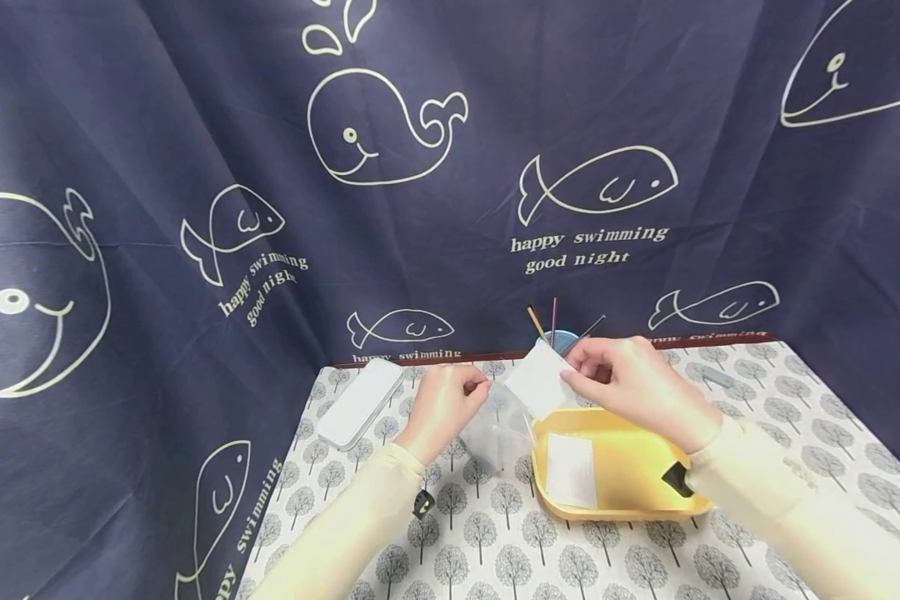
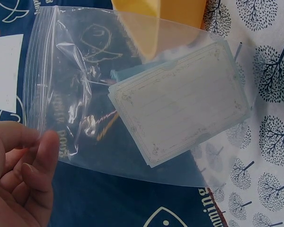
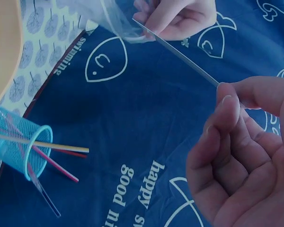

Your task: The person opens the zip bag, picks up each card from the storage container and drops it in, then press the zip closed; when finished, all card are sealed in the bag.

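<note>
My left hand [image 1: 450, 404] pinches the zip edge of a clear zip-lock bag [image 2: 85, 137] between thumb and forefinger. Inside that bag lies a small stack of cards [image 2: 180, 101] with a printed ornate border. My right hand [image 1: 633, 379] pinches a white card [image 1: 537, 382] by its edge, raised near the bag's mouth. Seen edge-on in the right wrist view, this card looks thin, and its far end comes close to the left fingers. Another white card or paper [image 1: 571, 471] lies in the yellow tray [image 1: 626, 515] below the right hand.
Behind the tray stands a blue mesh pen cup [image 3: 26, 146] with several pens and sticks. A white lidded case [image 1: 362, 402] lies at the left on the tree-print tablecloth [image 1: 453, 542]. A small grey object [image 1: 716, 377] rests at the back right. Dark blue curtains [image 1: 457, 225] hang behind the table.
</note>
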`<state>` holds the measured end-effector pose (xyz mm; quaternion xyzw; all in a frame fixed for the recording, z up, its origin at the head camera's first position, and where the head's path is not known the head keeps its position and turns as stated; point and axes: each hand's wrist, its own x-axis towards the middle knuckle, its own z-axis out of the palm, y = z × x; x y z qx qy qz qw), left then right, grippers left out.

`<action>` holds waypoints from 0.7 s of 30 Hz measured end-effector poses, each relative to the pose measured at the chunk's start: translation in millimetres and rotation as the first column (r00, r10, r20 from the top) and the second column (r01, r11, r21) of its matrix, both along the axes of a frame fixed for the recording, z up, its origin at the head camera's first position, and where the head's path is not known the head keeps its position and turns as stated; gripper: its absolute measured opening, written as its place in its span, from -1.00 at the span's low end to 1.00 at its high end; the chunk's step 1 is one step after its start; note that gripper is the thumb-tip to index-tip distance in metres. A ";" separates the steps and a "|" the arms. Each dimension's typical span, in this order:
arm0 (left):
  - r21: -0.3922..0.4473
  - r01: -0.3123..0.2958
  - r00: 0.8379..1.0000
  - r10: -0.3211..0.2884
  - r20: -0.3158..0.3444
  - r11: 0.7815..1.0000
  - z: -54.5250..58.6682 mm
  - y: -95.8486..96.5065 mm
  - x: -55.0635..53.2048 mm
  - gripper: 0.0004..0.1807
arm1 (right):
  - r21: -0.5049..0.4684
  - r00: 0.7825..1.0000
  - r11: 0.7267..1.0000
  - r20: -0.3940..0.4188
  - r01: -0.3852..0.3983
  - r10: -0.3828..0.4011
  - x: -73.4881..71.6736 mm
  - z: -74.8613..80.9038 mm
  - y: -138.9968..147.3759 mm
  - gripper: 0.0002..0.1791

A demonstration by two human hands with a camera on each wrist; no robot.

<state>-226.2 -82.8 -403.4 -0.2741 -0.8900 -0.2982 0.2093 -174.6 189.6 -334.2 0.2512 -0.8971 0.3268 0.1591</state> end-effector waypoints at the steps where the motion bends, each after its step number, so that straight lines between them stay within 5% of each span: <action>1: -0.003 0.001 1.000 -0.001 0.003 1.000 -0.3 0.0 -0.1 -0.87 | 0.000 1.000 1.000 0.009 -0.004 0.004 0.6 -0.3 -1.4 -0.86; 11: -0.005 -0.003 1.000 0.003 0.019 1.000 2.3 1.3 1.4 -0.90 | 0.058 0.998 0.998 0.069 -0.008 0.004 -2.2 -14.4 -16.4 -0.88; 21: -0.027 -0.004 1.000 0.004 -0.009 1.000 4.4 4.5 2.0 -0.85 | 0.145 0.999 0.989 0.029 -0.037 0.033 -10.0 -38.4 -33.0 -0.87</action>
